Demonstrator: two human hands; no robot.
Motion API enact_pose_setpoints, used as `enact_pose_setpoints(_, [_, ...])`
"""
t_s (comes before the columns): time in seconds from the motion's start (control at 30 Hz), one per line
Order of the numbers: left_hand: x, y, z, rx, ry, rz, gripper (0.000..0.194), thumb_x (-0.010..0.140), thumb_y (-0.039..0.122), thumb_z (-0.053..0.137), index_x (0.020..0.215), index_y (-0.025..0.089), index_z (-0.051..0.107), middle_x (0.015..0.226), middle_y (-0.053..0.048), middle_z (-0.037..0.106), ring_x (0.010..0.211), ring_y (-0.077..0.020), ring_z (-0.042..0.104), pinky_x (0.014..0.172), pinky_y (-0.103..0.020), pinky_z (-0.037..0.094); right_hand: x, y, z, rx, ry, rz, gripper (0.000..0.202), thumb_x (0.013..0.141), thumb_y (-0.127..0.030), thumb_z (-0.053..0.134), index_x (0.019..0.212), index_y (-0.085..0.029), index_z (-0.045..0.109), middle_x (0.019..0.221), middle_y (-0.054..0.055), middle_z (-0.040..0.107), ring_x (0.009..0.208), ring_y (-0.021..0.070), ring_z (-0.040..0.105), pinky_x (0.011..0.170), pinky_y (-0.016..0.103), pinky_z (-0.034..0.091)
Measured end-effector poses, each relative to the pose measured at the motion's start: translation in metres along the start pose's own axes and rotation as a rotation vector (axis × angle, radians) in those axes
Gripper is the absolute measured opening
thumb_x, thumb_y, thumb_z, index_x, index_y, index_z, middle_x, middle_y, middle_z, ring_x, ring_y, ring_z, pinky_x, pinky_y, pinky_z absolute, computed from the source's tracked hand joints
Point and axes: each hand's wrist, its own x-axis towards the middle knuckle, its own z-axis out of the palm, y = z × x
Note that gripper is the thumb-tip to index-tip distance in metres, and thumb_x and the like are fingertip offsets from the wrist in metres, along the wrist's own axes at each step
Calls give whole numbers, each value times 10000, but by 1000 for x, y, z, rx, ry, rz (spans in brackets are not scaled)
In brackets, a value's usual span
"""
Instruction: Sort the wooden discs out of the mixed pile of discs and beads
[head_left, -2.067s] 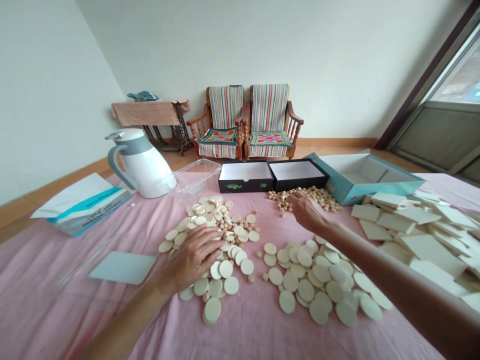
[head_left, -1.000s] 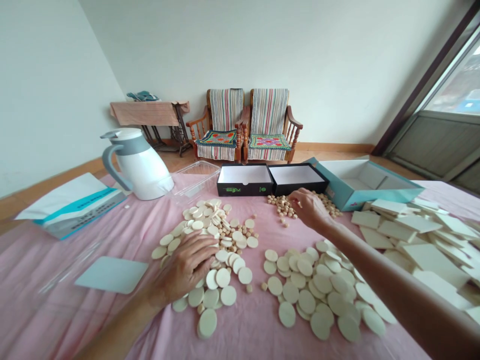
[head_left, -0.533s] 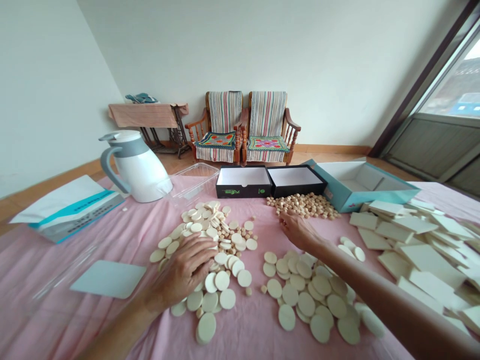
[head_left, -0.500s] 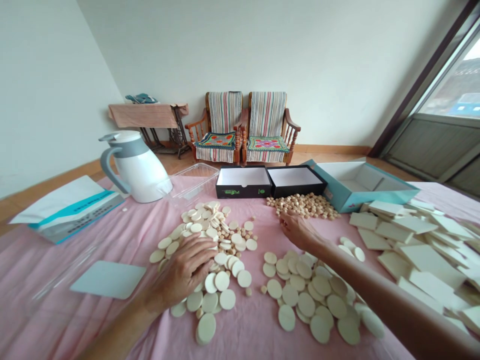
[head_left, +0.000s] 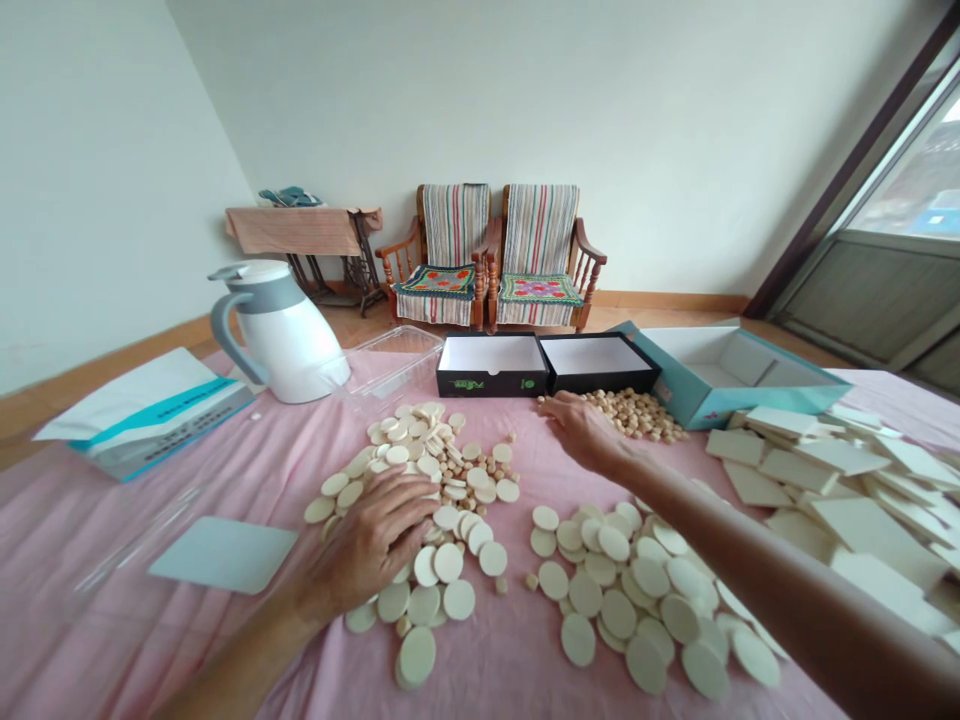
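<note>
My left hand point(head_left: 382, 530) lies open over a pile of pale round wooden discs point(head_left: 416, 605), its fingers stretched and slightly apart. Small wooden balls point(head_left: 457, 470) are mixed in among the discs just beyond its fingertips. Farther out, my right hand point(head_left: 585, 430) reaches to the left edge of a heap of small wooden balls point(head_left: 641, 415). Its fingers are apart and bent down toward the cloth, with nothing visibly held; the fingertips are partly hidden. Beneath my right forearm spreads a second pile of round discs point(head_left: 615, 605).
Two black boxes point(head_left: 491, 383) and a light-blue box point(head_left: 720, 395) stand along the back. Square wooden tiles point(head_left: 862, 510) are heaped at right. A white jug point(head_left: 296, 345), a paper packet point(head_left: 157, 415), a clear plastic tray point(head_left: 397, 365) and a pale card point(head_left: 225, 553) lie leftward on the pink cloth point(head_left: 510, 650).
My right hand has moved slightly forward and left to the edge of the ball heap, its fingers reaching farther out. My left hand stays on the discs. The view has shifted slightly.
</note>
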Motion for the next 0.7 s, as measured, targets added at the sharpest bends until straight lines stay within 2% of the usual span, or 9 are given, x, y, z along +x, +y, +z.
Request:
enact_pose_setpoints(0.07, [0,0,0,-2,-3,0,226,871,140,513,1043,200,647,1090,-64,666,1066,-186,588,1044,-437,399,3,-21,15,53,-51,-115,338,847,-54,401,1091,-139,619,966,96,602,851,154,557,732,252,396])
enact_pose_setpoints(0.13, [-1,0,1,-3,3,-4,227,869,142,513,1041,202,650,1089,-65,667,1068,-187,589,1052,-443,392,6,-34,29,45,-96,-169,361,833,-15,384,1075,-139,621,977,99,604,886,162,552,722,250,395])
enact_pose_setpoints(0.3, [-1,0,2,-13,20,-2,213,871,146,505,1017,198,652,1080,-70,673,1051,-188,600,1055,-444,392,4,-39,42,-18,-125,-130,263,806,-2,404,883,-113,630,897,109,591,870,178,533,661,244,373])
enact_pose_setpoints(0.43, [-1,1,0,-17,19,-3,213,869,135,508,1019,196,646,1084,-67,671,1053,-184,598,1052,-438,394,-4,-16,34,-34,-96,-48,262,788,-6,411,897,-126,617,882,86,576,796,153,527,663,241,370])
enact_pose_setpoints(0.6, [0,1,-1,-14,17,-3,214,869,140,511,1021,198,650,1082,-61,671,1057,-185,594,1037,-422,410,-8,36,2,-130,-9,141,272,796,-26,382,873,-123,623,855,103,553,752,175,507,660,272,357])
enact_pose_setpoints(0.7, [0,0,0,-20,13,0,222,871,145,508,1028,202,654,1084,-62,671,1053,-184,597,1034,-420,412,-5,46,-13,-210,48,227,267,778,-23,411,875,-138,631,869,117,566,819,199,512,677,277,358])
